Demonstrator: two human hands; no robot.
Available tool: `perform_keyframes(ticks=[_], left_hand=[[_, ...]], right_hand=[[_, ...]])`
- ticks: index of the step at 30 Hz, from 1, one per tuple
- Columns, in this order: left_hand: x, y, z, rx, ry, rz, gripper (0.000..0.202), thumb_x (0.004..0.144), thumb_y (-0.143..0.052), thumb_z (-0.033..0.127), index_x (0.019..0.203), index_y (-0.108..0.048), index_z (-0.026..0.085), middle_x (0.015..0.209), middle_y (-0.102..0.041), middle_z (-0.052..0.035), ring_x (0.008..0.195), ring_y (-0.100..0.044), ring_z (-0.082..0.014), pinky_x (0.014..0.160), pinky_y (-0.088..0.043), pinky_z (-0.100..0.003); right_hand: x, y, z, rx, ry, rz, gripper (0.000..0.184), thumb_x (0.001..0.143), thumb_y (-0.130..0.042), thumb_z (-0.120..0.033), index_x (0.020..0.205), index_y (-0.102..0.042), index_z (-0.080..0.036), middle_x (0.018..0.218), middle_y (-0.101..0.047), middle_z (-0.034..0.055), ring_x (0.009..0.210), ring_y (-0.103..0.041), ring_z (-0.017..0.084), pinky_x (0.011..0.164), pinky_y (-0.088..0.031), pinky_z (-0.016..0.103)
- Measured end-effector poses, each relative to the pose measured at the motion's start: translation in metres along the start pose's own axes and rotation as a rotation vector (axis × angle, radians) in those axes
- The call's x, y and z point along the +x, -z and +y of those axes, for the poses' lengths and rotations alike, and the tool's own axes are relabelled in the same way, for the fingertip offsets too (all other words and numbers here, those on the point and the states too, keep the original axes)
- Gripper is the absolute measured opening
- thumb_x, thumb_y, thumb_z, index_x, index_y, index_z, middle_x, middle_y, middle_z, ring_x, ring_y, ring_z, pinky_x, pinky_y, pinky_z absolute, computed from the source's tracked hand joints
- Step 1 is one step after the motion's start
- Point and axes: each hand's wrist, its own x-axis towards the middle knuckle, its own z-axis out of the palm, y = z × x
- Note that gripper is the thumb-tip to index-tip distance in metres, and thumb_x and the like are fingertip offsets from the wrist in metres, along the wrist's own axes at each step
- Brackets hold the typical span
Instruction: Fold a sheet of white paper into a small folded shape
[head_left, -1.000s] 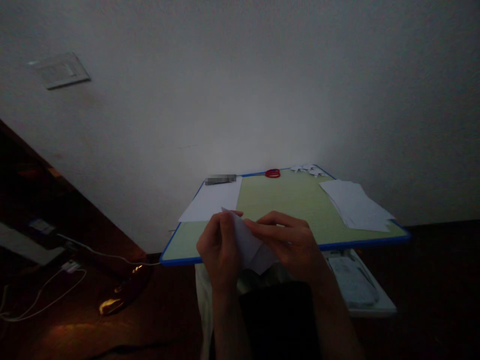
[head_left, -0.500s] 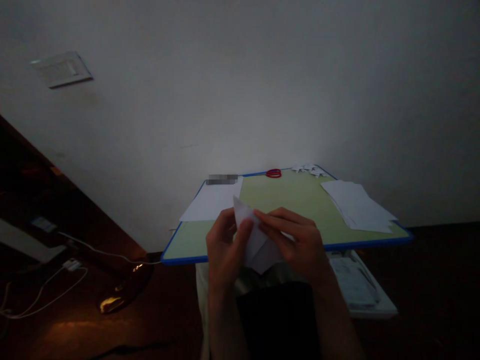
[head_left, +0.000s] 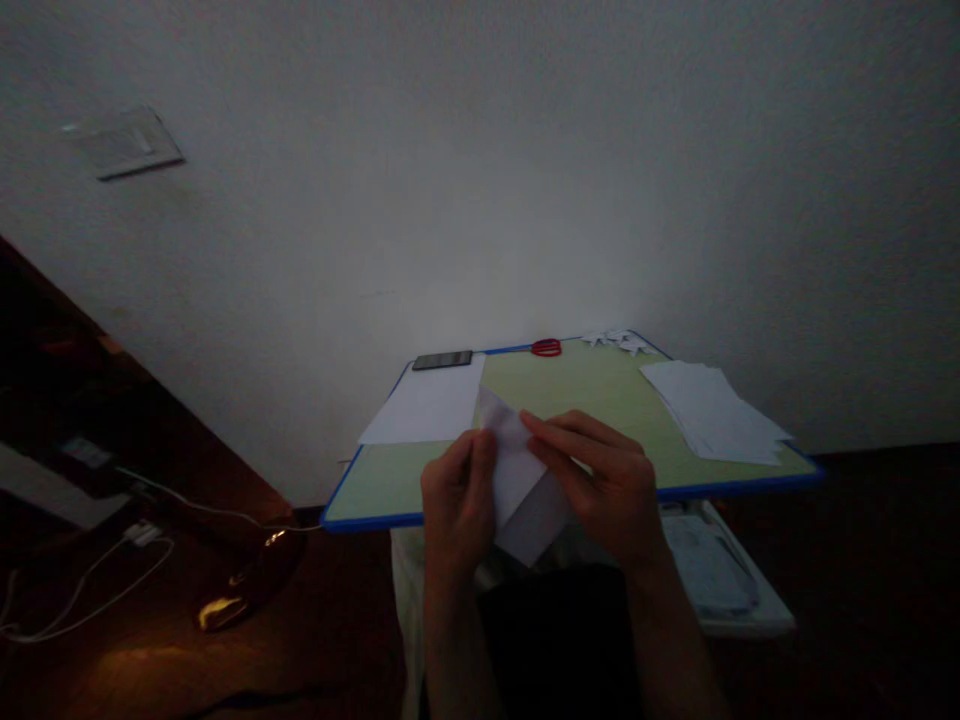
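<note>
A folded sheet of white paper (head_left: 517, 480) is held up between my hands, in front of the table's near edge. One pointed corner is uppermost, and a diagonal fold line crosses the lower part. My left hand (head_left: 459, 500) is closed on the paper's left edge, thumb on the near side. The thumb and fingertips of my right hand (head_left: 600, 475) pinch its upper right edge. Part of the paper's right side is hidden behind the right hand.
The green table (head_left: 577, 400) has a blue rim. On it lie a white sheet (head_left: 424, 410), a phone (head_left: 442, 360), red-handled scissors (head_left: 546, 347), small folded paper shapes (head_left: 619, 341) and a paper stack (head_left: 712, 410). An open drawer (head_left: 750, 630) juts out below; cables (head_left: 142, 535) hang left.
Both hands and the paper have shifted slightly to the right. The paper has turned a little, showing more of its lower face, and the left fingers have closed in tighter.
</note>
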Motion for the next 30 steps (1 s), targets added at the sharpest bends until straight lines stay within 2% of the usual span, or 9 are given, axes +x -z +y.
perform_keyframes(ticks=[5,7,10,12,17,25,30], left_hand=[[-0.001,0.0,0.001,-0.023,-0.009,0.044,0.043,0.101,-0.068,0.041,0.065,-0.064,0.018,0.058,-0.05,0.0036,0.054,-0.043,-0.0104,0.05,-0.033,-0.023],[0.001,0.001,0.0,-0.074,-0.017,0.078,0.034,0.095,-0.074,0.037,0.068,-0.071,0.017,0.059,-0.058,0.0029,0.054,-0.049,-0.0105,0.05,-0.039,-0.021],[0.004,0.002,-0.005,-0.169,-0.055,0.143,0.016,0.087,-0.084,0.034,0.082,-0.082,0.019,0.073,-0.076,-0.0008,0.065,-0.066,-0.0141,0.059,-0.052,-0.021],[0.006,0.002,-0.008,-0.213,-0.087,0.185,0.013,0.084,-0.088,0.033,0.086,-0.085,0.02,0.08,-0.08,-0.0024,0.072,-0.071,-0.0157,0.064,-0.057,-0.022],[0.005,-0.001,-0.014,-0.268,-0.104,0.26,0.013,0.083,-0.091,0.031,0.081,-0.084,0.02,0.076,-0.077,-0.001,0.069,-0.068,-0.0128,0.062,-0.056,-0.02],[0.004,-0.002,-0.017,-0.298,-0.067,0.275,0.014,0.081,-0.093,0.032,0.082,-0.084,0.021,0.078,-0.078,-0.0013,0.072,-0.069,-0.0133,0.065,-0.056,-0.021],[0.005,-0.003,-0.014,-0.249,-0.071,0.307,0.016,0.084,-0.09,0.034,0.079,-0.082,0.02,0.074,-0.073,-0.0004,0.069,-0.065,-0.0127,0.062,-0.053,-0.021]], right_hand=[[0.0,0.002,0.0,0.035,0.012,-0.031,0.048,0.1,-0.07,-0.005,0.138,-0.077,-0.033,0.099,-0.078,0.0028,0.088,-0.074,0.015,0.077,-0.06,0.026],[0.0,0.003,0.001,0.056,0.014,-0.053,0.049,0.1,-0.07,-0.005,0.138,-0.076,-0.033,0.1,-0.078,0.0031,0.088,-0.074,0.015,0.076,-0.06,0.026],[0.0,0.006,0.003,0.08,0.015,-0.089,0.048,0.101,-0.069,-0.005,0.139,-0.076,-0.034,0.1,-0.077,0.0032,0.087,-0.073,0.015,0.076,-0.06,0.026],[-0.001,0.008,0.005,0.095,0.021,-0.12,0.048,0.101,-0.069,-0.006,0.14,-0.076,-0.033,0.099,-0.076,0.0028,0.086,-0.072,0.015,0.075,-0.06,0.026],[-0.003,0.009,0.008,0.107,0.016,-0.186,0.045,0.102,-0.069,-0.008,0.141,-0.075,-0.031,0.098,-0.076,0.0024,0.086,-0.07,0.014,0.076,-0.058,0.025],[-0.004,0.011,0.007,0.107,-0.004,-0.22,0.044,0.104,-0.066,-0.01,0.141,-0.074,-0.032,0.1,-0.075,0.0022,0.088,-0.07,0.014,0.077,-0.057,0.025],[-0.005,0.01,0.009,0.102,0.007,-0.239,0.045,0.106,-0.063,-0.009,0.145,-0.072,-0.03,0.101,-0.073,0.0031,0.089,-0.069,0.014,0.077,-0.057,0.026]])
